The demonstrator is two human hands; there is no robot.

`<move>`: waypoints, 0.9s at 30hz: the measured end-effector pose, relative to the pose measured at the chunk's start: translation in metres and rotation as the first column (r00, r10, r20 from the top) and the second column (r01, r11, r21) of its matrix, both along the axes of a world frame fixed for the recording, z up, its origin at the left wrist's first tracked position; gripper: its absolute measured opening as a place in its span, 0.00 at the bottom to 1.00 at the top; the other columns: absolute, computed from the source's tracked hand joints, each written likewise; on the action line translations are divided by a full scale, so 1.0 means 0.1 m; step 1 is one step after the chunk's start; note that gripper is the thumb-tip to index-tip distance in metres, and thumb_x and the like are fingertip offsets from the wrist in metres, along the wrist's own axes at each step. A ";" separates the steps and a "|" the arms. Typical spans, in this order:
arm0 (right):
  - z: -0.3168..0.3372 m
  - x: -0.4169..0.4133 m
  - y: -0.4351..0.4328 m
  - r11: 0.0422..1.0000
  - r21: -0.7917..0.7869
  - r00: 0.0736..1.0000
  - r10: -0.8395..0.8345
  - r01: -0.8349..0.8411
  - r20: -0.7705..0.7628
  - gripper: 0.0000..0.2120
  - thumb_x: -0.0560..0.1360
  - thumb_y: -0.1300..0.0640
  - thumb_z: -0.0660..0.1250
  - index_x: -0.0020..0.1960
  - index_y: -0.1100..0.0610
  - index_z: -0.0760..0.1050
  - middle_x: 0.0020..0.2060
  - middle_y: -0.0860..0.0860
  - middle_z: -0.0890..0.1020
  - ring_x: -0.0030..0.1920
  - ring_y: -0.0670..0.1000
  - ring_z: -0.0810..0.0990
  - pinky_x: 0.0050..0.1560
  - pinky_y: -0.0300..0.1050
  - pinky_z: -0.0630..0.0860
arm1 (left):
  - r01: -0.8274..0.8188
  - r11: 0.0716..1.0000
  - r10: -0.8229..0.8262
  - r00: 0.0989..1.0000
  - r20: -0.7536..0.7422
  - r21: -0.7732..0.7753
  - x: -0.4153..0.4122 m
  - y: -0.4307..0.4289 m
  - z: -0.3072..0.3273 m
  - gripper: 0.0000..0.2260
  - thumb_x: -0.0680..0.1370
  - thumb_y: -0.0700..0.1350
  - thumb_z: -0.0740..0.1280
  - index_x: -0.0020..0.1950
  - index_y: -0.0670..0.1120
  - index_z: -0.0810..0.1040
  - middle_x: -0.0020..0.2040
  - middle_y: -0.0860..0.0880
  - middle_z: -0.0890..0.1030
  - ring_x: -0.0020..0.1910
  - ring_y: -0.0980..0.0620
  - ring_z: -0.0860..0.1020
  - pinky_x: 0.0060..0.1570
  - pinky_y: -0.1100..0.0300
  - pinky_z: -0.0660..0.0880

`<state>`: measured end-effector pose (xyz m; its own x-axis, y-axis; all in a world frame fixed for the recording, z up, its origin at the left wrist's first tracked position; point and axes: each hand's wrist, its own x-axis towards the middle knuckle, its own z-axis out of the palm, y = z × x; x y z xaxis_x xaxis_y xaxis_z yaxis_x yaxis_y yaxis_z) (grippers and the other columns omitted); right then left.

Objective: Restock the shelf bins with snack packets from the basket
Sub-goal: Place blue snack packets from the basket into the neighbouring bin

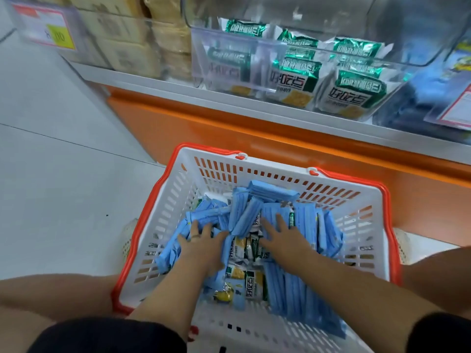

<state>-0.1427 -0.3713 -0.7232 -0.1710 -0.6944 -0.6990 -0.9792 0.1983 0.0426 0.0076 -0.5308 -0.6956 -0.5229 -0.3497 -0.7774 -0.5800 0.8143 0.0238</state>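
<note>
A white basket with an orange rim (163, 215) sits on the floor between my knees, filled with blue snack packets (293, 284) and a few green-and-white ones (251, 247). Both my hands are down in the pile. My left hand (201, 240) lies on the blue packets at the left, fingers spread. My right hand (283, 235) rests flat on the packets at the middle, fingers straight. Neither hand grips a packet. Above, a clear shelf bin (204, 54) holds green-and-white packets (293, 82).
An orange shelf base (229, 128) runs behind the basket. A bin of beige packets (142, 44) stands at the left with a price tag (48, 26). A bin of blue packets (428, 93) is at the right. Grey floor (63, 161) lies to the left.
</note>
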 end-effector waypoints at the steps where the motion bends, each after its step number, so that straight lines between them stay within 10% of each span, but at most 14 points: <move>1: 0.04 0.00 -0.03 0.999 -0.022 1.000 -0.029 0.029 -0.004 0.32 0.76 0.63 0.68 0.76 0.54 0.59 0.79 0.58 0.40 0.77 0.70 0.43 0.65 0.64 0.71 | -0.003 1.000 0.003 1.000 -0.005 0.003 0.00 0.00 0.01 0.38 0.77 0.58 0.69 0.79 0.63 0.48 0.81 0.49 0.43 0.78 0.36 0.37 0.72 0.28 0.48; 7: 0.10 -0.15 0.09 0.982 -0.122 0.988 -0.132 0.142 0.083 0.27 0.75 0.68 0.67 0.72 0.60 0.66 0.74 0.57 0.62 0.70 0.63 0.66 0.56 0.56 0.77 | -0.025 0.999 0.026 0.999 -0.025 0.023 0.04 0.01 0.02 0.38 0.77 0.58 0.69 0.80 0.61 0.50 0.81 0.48 0.43 0.79 0.38 0.38 0.73 0.29 0.48; 13: 0.79 -0.40 0.06 0.679 -0.274 0.698 -0.491 0.681 0.521 0.07 0.77 0.60 0.63 0.51 0.50 0.68 0.33 0.51 0.72 0.30 0.49 0.71 0.32 0.47 0.68 | -0.085 0.993 0.106 0.949 -0.296 0.081 -0.17 0.03 0.28 0.34 0.78 0.58 0.68 0.79 0.59 0.54 0.81 0.48 0.50 0.79 0.41 0.50 0.74 0.36 0.56; 18: 1.58 -0.50 0.09 0.504 -0.262 0.503 -0.432 0.823 0.749 0.09 0.76 0.61 0.65 0.52 0.48 0.72 0.40 0.52 0.77 0.30 0.48 0.77 0.31 0.44 0.76 | -0.075 0.924 0.310 0.721 -0.620 0.375 -0.44 0.18 0.82 0.42 0.75 0.54 0.74 0.81 0.55 0.52 0.77 0.53 0.57 0.75 0.52 0.61 0.73 0.55 0.63; 27: 2.91 -0.55 0.36 0.154 -0.257 0.266 -0.043 0.954 0.963 0.11 0.77 0.64 0.68 0.55 0.52 0.74 0.43 0.49 0.84 0.40 0.48 0.82 0.41 0.45 0.82 | 0.020 0.977 0.205 0.199 -0.958 0.213 -0.61 0.32 2.11 0.22 0.70 0.53 0.77 0.60 0.59 0.73 0.55 0.60 0.74 0.54 0.65 0.74 0.49 0.71 0.70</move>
<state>-0.1976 -0.3354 -0.4319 -0.6118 -0.7898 -0.0439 -0.0776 0.1151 -0.9903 -0.0531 -0.4987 -0.4842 -0.8728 -0.4009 0.2783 -0.0761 0.6751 0.7338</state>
